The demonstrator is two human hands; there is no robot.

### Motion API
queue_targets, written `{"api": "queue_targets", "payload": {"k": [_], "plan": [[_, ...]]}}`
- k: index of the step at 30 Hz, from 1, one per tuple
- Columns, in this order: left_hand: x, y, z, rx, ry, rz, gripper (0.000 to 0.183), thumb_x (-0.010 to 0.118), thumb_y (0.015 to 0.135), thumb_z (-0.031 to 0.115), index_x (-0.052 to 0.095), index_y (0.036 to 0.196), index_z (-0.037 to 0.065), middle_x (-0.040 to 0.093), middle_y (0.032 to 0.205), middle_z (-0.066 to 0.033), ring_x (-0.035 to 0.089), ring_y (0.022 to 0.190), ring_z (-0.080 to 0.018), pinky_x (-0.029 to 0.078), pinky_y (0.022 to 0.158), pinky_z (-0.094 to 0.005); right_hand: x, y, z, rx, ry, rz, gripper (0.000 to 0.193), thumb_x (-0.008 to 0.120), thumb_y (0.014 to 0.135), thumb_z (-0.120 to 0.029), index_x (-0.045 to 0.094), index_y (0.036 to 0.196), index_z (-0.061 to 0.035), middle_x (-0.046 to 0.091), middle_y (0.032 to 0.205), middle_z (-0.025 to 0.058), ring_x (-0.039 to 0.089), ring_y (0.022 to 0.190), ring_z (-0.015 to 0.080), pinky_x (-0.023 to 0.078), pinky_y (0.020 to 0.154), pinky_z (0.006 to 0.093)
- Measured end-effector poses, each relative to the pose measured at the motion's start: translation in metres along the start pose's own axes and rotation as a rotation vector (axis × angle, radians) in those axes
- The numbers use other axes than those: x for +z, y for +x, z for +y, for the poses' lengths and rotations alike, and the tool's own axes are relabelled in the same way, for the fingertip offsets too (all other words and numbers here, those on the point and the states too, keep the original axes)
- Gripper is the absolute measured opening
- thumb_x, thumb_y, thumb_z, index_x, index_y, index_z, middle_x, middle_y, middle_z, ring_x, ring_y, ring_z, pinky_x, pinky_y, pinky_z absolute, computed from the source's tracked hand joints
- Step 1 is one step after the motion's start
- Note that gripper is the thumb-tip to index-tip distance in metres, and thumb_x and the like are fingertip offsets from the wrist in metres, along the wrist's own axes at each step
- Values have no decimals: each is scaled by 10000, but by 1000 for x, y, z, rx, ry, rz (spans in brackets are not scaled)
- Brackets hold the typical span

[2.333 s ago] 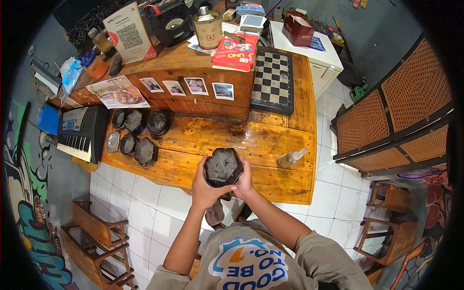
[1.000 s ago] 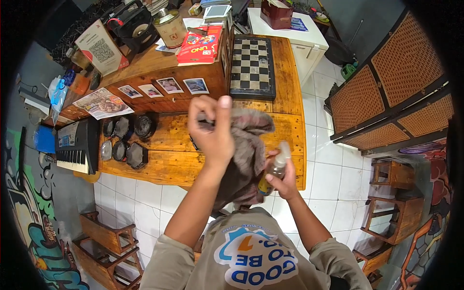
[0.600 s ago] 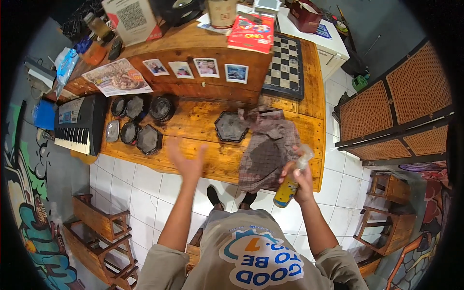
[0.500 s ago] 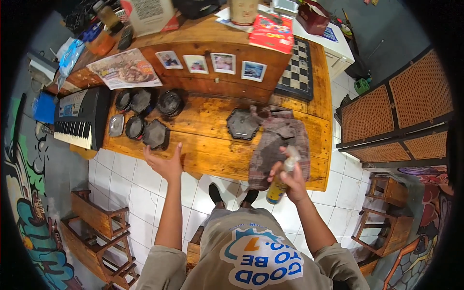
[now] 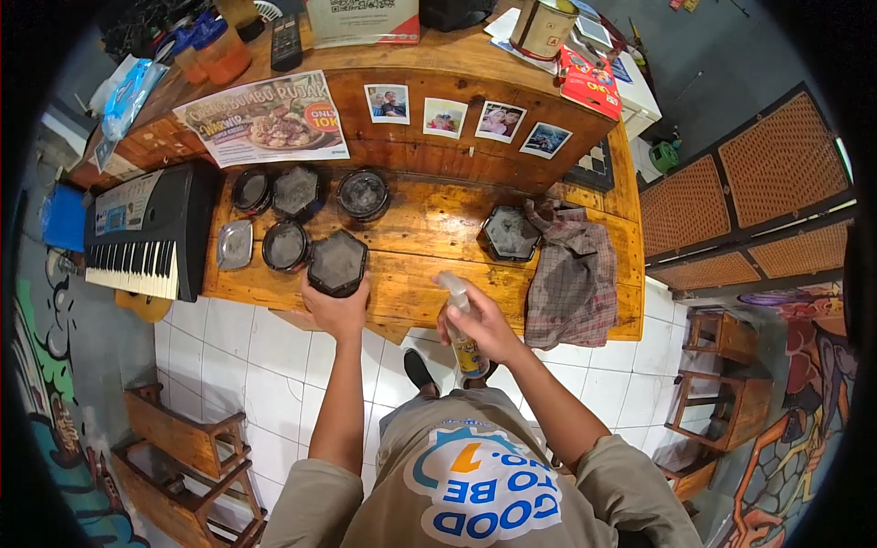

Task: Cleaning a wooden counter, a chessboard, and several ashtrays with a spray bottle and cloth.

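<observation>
At the table's near edge, my left hand (image 5: 336, 309) grips a black hexagonal ashtray (image 5: 338, 260) with a grey, dusty inside, thumb and fingers on its near sides. My right hand (image 5: 484, 326) is wrapped round a spray bottle (image 5: 468, 352) with a clear pump head and a yellow label, held upright beside the table edge. Close to the gripped ashtray stand a round black ashtray (image 5: 287, 246), a clear square ashtray (image 5: 235, 244) and several more black ones. Farther right, another hexagonal ashtray (image 5: 511, 233) touches a crumpled checked cloth (image 5: 574, 274).
An electronic keyboard (image 5: 142, 233) stands at the table's left end. Behind rises a wooden ledge (image 5: 365, 66) with photos and a food poster (image 5: 265, 119); a remote (image 5: 286, 44), jars and a tin (image 5: 543, 29) stand on it. A chessboard (image 5: 594, 167) lies at the back right.
My left hand has closed on the hexagonal ashtray, having been open just in front of it. My right hand has carried the spray bottle left, away from the cloth. The view has shifted.
</observation>
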State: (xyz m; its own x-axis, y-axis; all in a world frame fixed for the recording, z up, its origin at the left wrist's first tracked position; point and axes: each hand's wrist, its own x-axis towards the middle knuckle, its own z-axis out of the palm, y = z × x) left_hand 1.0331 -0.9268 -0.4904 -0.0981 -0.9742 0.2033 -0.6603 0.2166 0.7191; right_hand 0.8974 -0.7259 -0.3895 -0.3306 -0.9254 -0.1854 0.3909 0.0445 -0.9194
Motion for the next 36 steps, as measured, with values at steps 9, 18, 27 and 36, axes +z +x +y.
{"api": "queue_targets", "payload": {"k": [9, 18, 27, 36], "plan": [[-15, -25, 40, -177, -1043, -500, 706, 742, 805, 170, 368, 1375, -12, 525, 1268, -124, 543, 1133, -224, 423, 1007, -347, 15, -20, -27, 111, 62, 35, 516, 610, 988, -255, 436, 1425, -41, 606, 858, 39, 595, 720, 108, 492, 630, 272], [0, -68, 108, -579, -1281, -1079, 495, 563, 899, 419, 565, 1223, 45, 640, 1154, -113, 616, 1085, -216, 476, 981, -368, -6, -47, -59, 69, 45, 145, 323, 630, 976, -279, 542, 1192, -56, 604, 875, 28, 597, 739, 103, 502, 626, 269], [23, -114, 163, -786, -1217, -1172, 643, 490, 916, 578, 539, 1259, 36, 624, 1200, -161, 624, 1106, -276, 506, 992, -412, -63, -89, -81, 16, 102, 285, 295, 616, 983, -257, 542, 1170, -41, 605, 938, 48, 595, 843, 109, 524, 638, 275], [54, -163, 204, -748, -1227, -1160, 647, 594, 900, 445, 447, 1340, -6, 559, 1287, -161, 561, 1214, -267, 477, 1049, -414, -169, -123, -82, -213, 18, 516, 456, 615, 976, -287, 451, 1334, -56, 622, 947, 64, 608, 875, 143, 520, 733, 322]]}}
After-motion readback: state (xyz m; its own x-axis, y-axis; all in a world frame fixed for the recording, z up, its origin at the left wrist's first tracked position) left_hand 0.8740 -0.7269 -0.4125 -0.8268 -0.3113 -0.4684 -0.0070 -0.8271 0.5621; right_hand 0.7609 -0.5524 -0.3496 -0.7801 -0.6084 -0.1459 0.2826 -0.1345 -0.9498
